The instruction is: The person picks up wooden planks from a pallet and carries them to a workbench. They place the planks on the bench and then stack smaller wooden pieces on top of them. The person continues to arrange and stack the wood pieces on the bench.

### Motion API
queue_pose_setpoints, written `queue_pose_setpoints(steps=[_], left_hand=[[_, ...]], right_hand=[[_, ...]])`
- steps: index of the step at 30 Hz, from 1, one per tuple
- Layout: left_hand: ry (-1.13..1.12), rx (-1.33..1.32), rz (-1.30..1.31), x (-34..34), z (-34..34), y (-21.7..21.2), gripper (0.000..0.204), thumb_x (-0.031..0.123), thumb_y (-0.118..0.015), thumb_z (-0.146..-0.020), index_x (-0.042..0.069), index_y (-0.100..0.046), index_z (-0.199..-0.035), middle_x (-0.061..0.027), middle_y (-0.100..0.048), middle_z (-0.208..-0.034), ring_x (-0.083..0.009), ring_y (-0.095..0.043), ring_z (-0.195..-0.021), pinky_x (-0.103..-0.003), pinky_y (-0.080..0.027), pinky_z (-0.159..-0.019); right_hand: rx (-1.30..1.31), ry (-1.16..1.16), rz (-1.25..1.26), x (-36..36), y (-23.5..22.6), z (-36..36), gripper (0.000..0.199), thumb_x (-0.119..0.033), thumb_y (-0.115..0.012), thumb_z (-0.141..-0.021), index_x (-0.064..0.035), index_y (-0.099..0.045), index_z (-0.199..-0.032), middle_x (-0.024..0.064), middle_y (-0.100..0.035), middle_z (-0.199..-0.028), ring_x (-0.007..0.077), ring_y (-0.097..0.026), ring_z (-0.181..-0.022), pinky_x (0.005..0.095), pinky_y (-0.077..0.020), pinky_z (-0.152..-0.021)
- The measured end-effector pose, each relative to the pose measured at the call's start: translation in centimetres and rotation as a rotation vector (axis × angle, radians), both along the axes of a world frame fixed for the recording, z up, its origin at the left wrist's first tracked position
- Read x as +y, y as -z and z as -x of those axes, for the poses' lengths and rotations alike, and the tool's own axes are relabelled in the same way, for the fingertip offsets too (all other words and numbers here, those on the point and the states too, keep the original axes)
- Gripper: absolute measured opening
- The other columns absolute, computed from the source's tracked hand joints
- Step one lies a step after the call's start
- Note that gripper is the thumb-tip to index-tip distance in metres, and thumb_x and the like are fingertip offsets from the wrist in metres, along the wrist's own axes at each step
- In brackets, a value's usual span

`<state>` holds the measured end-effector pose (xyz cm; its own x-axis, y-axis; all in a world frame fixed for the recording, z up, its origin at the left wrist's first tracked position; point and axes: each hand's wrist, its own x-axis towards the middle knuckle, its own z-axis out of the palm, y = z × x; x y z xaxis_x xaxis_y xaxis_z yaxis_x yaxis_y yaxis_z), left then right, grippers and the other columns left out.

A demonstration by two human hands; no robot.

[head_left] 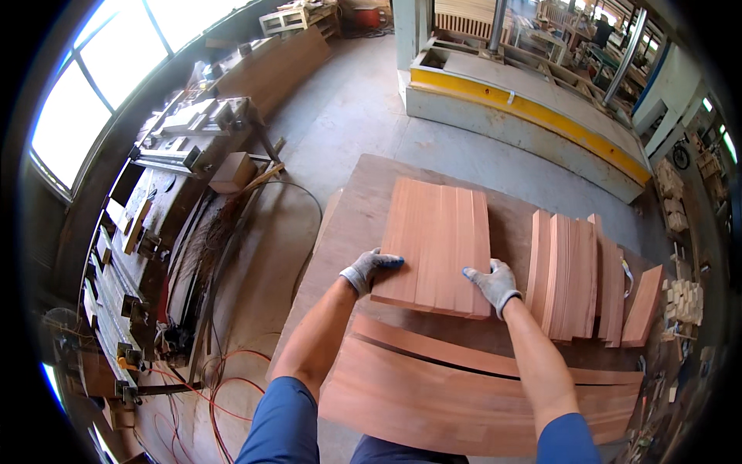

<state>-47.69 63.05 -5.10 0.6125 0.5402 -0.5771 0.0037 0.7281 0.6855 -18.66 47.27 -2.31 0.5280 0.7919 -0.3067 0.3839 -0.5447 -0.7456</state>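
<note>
A thick block of reddish wooden strips (437, 243), laid side by side, sits on the brown board tabletop (369, 193). My left hand (372, 268), in a grey glove with blue fingertips, grips its near left edge. On the near right side my right hand (495, 284), gloved alike, holds the block with the thumb over its top; the other fingers are partly hidden. Closer to me lie long, slightly curved wooden boards (448, 390), with a dark gap between the far strip and the rest. To the right stand several shorter curved wooden pieces (570, 271).
A single wood piece (643, 305) lies at the table's right end. Left of me is a cluttered metal-framed workbench (166, 178) below windows. Red hoses (220, 387) and cables trail over the floor. Beyond the table stands a large machine with a yellow edge (525, 104).
</note>
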Motion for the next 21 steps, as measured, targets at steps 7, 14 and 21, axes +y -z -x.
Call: queue_pose_setpoints(steps=[7,14,21], left_hand=[[0.001,0.147,0.078,1.4,1.6,9.1,0.06,0.021,-0.082,-0.086,0.002,-0.054,-0.135,-0.0147,-0.071,-0.114,-0.0257,-0.071,-0.102,-0.044,-0.061,-0.086],[0.769,1.092,-0.833,3.5,-3.4,-2.5,0.088,0.079,-0.054,-0.088,0.0,-0.07,-0.123,-0.0237,-0.072,-0.118,-0.0368,-0.068,-0.113,-0.044,-0.052,-0.099],[0.747,1.266,-1.042,2.3,-2.8,-2.5,0.09,0.08,-0.05,-0.09,0.002,-0.064,-0.133,-0.0254,-0.067,-0.128,-0.0365,-0.065,-0.12,-0.045,-0.052,-0.1]], right_hand=[[-0.046,-0.014,0.133,-0.4,5.7,0.8,0.096,-0.044,-0.085,-0.079,0.0111,-0.045,-0.147,0.0278,-0.049,-0.149,0.0354,-0.049,-0.14,0.0395,-0.0393,-0.118],[0.023,0.038,0.054,-0.6,7.4,-0.2,0.098,-0.038,-0.087,-0.077,0.0084,-0.041,-0.15,0.0262,-0.046,-0.151,0.0366,-0.045,-0.142,0.0398,-0.0377,-0.119],[-0.154,-0.017,0.143,-2.5,5.2,1.8,0.1,-0.039,-0.087,-0.077,0.0056,-0.038,-0.152,0.0259,-0.047,-0.151,0.0379,-0.044,-0.143,0.0412,-0.0376,-0.119]])
